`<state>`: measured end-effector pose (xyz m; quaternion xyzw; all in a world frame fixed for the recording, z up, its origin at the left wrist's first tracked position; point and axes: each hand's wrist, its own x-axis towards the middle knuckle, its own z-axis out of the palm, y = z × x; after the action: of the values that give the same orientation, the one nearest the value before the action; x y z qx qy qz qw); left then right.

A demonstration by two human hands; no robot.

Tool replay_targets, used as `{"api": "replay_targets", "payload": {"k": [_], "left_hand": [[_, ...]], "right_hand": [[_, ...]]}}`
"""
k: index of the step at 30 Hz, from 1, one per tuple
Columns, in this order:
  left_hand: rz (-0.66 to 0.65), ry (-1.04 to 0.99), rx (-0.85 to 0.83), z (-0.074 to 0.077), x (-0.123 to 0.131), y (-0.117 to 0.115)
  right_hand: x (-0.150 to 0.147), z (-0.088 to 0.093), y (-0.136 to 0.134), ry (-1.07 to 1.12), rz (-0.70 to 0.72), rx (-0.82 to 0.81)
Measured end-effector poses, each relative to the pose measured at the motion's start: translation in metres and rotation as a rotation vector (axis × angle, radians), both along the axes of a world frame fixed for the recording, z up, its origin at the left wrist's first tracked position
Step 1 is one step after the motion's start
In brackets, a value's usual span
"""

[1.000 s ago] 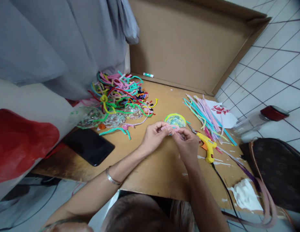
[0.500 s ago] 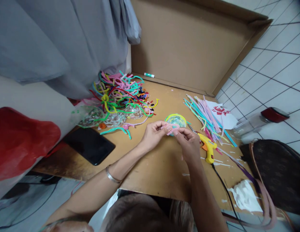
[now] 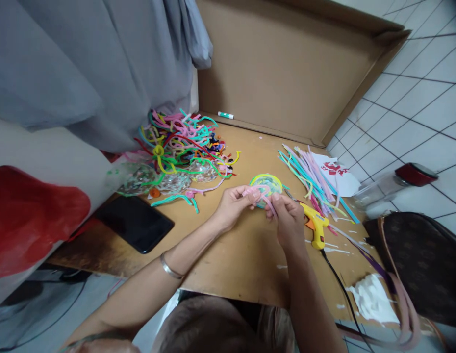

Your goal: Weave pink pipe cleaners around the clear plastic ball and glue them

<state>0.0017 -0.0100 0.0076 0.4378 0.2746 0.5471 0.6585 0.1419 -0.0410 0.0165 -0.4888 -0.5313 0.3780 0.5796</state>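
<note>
A pink pipe cleaner (image 3: 264, 189), bent into a loop, is held between my two hands above the table. My left hand (image 3: 233, 206) pinches one end of the loop with thumb and fingertips. Closed around a loose length of the same pipe cleaner is my right hand (image 3: 287, 218). Just behind the fingers lies a round patterned disc (image 3: 268, 179) with a yellow rim, partly covered by the hands. To the right of my right hand rests a yellow glue gun (image 3: 316, 225), with scissors (image 3: 292, 194) partly showing beside its nozzle.
Loose pipe cleaners (image 3: 309, 169) lie right of the disc, near a clear bottle (image 3: 382, 189) and a brown bag (image 3: 419, 264). A tangled pile of pipe cleaners (image 3: 180, 132) and a black phone (image 3: 136, 223) are at left. A cardboard panel (image 3: 279, 68) stands behind.
The pink loop has opened out, and a length of it now runs down into my right hand. My right fingers have shifted slightly; my left hand stays nearly in place.
</note>
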Motion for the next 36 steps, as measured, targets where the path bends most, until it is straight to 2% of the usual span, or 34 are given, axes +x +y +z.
{"api": "replay_targets", "payload": {"k": [5,8,10,15,19,24,28,32,36], "left_hand": [[-0.030,-0.037,-0.093,0.005,-0.007,0.007],[-0.034,-0.053,-0.129,0.006,-0.010,0.009],[-0.035,-0.059,-0.129,0.006,-0.011,0.010],[-0.037,-0.002,-0.075,0.006,-0.012,0.012],[-0.060,0.182,0.043,0.006,-0.015,0.013],[-0.207,0.353,0.146,0.004,-0.017,0.009],[-0.333,0.395,0.201,0.006,-0.017,0.004],[-0.397,0.458,0.261,0.010,-0.019,0.001],[-0.453,0.447,0.254,0.011,-0.019,0.000]], "right_hand": [[0.008,0.006,0.000,0.171,0.162,-0.070],[0.009,0.012,-0.002,0.147,0.269,-0.090],[0.008,0.013,-0.003,0.095,0.289,-0.061],[0.003,0.007,-0.001,-0.135,0.149,0.171],[0.001,0.009,-0.002,-0.367,0.035,0.371],[0.001,0.013,-0.002,-0.555,-0.066,0.544],[0.006,0.011,0.003,-0.526,-0.054,0.494],[0.010,0.008,0.006,-0.354,0.033,0.353],[0.010,0.007,0.007,-0.219,0.069,0.226]]}}
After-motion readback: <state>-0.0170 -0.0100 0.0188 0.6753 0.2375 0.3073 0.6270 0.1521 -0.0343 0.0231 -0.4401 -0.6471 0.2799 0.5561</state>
